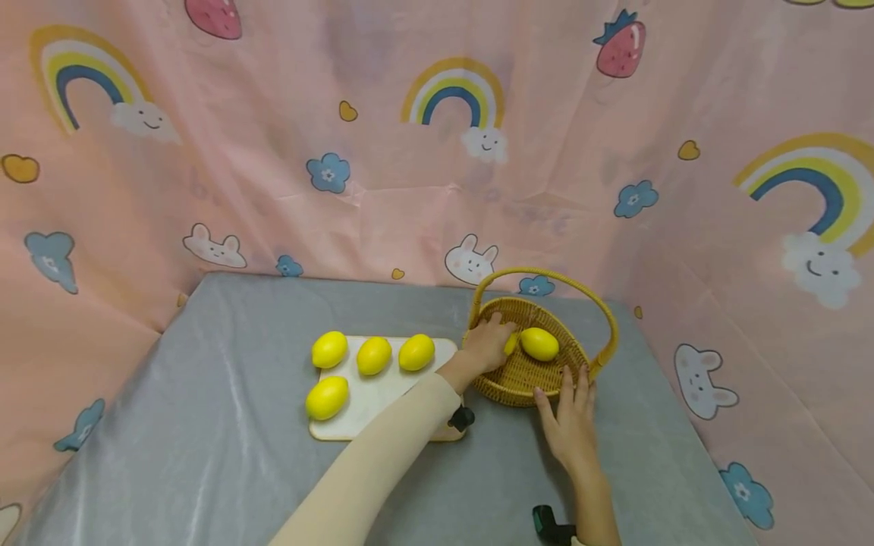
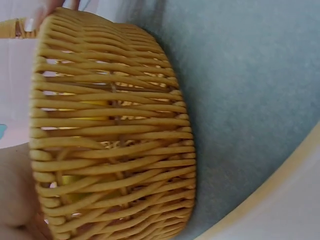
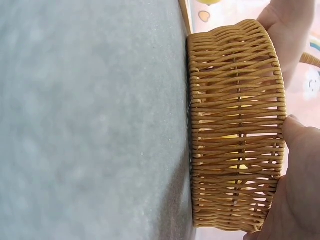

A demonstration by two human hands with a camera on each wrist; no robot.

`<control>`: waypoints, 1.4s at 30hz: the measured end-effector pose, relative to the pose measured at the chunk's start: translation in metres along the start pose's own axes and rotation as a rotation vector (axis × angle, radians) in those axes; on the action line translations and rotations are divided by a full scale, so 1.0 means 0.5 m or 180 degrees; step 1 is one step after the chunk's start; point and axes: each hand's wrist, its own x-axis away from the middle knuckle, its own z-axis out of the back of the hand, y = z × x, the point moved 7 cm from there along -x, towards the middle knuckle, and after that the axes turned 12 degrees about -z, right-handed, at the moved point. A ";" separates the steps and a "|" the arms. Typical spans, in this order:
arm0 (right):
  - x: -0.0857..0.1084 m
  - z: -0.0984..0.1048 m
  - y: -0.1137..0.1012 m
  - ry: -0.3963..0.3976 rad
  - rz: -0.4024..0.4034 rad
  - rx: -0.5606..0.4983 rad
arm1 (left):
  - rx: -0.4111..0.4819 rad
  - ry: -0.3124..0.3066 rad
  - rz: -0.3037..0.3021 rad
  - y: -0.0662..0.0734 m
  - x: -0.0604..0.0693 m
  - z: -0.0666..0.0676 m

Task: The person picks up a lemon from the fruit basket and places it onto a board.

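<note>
A round wicker basket with a tall arched handle stands at the right. My left hand reaches inside it over the left rim and holds a lemon, mostly hidden under the fingers. Beside it in the basket lies another lemon in plain sight. At the basket's front right rim, my right hand rests with its fingers extended; the right wrist view shows the thumb touching the rim. In the left wrist view the woven side hides most of the left hand, with yellow showing through the gaps.
Left of the basket lies a white board with several lemons, among them a front-left lemon overhanging its edge. My left forearm crosses the board's right part. Grey cloth covers the table, and a pink printed curtain hangs behind.
</note>
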 end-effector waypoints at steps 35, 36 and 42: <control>-0.007 -0.005 0.005 -0.0087 -0.0046 0.0051 | 0.0728 0.0712 -0.0490 -0.011 0.115 0.140; -0.008 -0.005 0.005 -0.0082 -0.0045 0.0060 | 0.0746 0.0730 -0.0492 -0.014 0.119 0.143; -0.008 -0.007 0.002 -0.0103 -0.0030 0.0067 | 0.0779 0.0845 -0.0505 -0.028 0.145 0.156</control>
